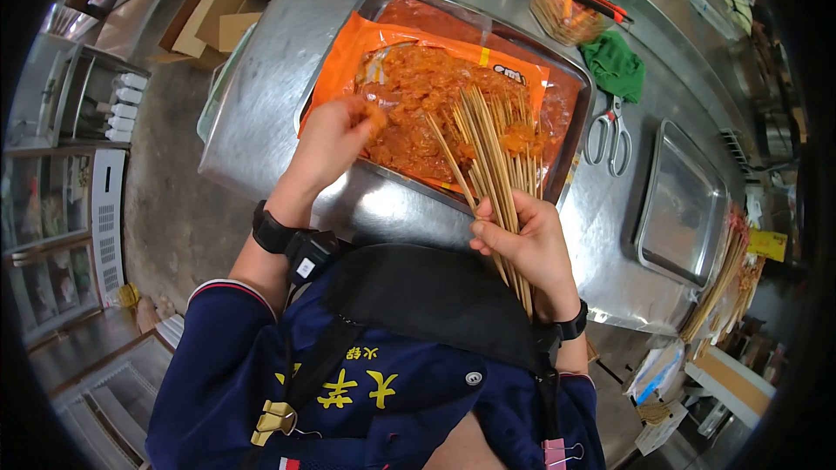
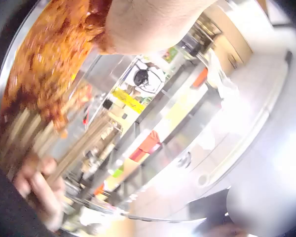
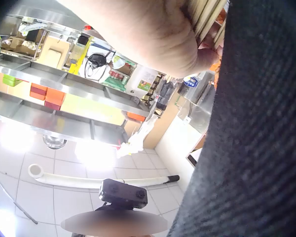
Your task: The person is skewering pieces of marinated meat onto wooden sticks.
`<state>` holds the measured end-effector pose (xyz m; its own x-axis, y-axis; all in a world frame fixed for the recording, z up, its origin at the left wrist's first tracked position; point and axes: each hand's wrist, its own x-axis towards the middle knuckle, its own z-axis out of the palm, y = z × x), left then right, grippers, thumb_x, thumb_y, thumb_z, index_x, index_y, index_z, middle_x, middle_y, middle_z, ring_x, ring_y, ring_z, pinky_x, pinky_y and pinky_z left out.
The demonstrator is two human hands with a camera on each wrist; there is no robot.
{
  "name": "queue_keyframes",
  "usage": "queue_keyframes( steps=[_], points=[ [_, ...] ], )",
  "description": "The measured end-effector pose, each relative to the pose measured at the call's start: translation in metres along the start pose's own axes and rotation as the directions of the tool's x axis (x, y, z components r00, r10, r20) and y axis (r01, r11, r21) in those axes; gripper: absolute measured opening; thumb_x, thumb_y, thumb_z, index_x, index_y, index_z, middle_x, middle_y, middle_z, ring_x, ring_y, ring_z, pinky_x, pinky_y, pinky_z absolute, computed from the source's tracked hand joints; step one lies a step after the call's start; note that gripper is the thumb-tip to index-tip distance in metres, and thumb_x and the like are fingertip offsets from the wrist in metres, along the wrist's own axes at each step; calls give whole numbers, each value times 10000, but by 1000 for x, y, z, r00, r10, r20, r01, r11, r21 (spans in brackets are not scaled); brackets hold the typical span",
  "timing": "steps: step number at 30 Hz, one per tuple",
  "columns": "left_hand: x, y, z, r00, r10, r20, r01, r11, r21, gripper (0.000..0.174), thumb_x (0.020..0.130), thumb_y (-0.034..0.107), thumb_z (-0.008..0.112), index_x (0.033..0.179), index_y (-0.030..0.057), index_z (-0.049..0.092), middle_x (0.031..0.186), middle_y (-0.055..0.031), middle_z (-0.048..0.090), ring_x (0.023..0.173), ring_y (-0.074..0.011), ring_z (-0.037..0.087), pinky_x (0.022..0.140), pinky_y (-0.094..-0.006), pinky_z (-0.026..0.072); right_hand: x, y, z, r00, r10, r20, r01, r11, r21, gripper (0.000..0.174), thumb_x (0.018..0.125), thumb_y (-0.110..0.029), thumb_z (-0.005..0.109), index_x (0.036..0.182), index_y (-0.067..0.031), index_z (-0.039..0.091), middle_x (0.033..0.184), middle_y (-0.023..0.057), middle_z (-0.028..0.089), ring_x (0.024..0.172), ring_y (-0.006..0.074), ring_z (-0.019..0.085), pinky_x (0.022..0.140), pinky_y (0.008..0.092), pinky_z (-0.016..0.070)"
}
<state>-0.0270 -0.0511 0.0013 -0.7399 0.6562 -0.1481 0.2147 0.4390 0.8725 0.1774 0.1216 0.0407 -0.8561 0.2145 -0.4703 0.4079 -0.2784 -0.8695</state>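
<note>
My left hand [image 1: 335, 137] pinches a small piece of orange marinated meat [image 1: 375, 120] at its fingertips, over the left part of the metal tray [image 1: 376, 2]. A heap of the same red-orange marinated meat [image 1: 405, 78] lies on an orange plastic bag [image 1: 335, 57] in that tray. My right hand [image 1: 533, 239] grips a bundle of wooden skewers [image 1: 492, 152] at the tray's near edge, their far ends fanned over the meat. Some meat [image 1: 522, 137] sits at the right-hand skewers. In the left wrist view the skewers [image 2: 24, 131] are blurred.
Scissors [image 1: 610, 137] and a green cloth [image 1: 614, 65] lie right of the tray. A clear container [image 1: 566, 17] with skewers and pens stands behind. Another metal tray [image 1: 684, 204] is at the right edge, near more skewers [image 1: 718, 283]. Cardboard boxes [image 1: 213, 17] stand at far left.
</note>
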Motion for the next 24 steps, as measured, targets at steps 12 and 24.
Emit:
queue_keyframes(
  steps=[12,24],
  points=[
    [-13,25,7,986,-11,166,-113,688,717,218,716,161,640,831,-16,585,794,-208,602,792,-365,584,687,-445,456,-1,-1,0,1000,14,-17,-13,999,43,90,795,13,610,877,0,575,798,8,583,656,81,605,572,186,492],
    [3,8,6,941,-47,335,-159,812,561,242,685,161,613,801,-51,608,726,-240,585,707,-372,588,619,-420,462,0,-2,0,1000,3,-17,-3,1000,24,85,797,-4,614,871,-2,573,772,11,583,646,83,608,562,187,488]
  ],
)
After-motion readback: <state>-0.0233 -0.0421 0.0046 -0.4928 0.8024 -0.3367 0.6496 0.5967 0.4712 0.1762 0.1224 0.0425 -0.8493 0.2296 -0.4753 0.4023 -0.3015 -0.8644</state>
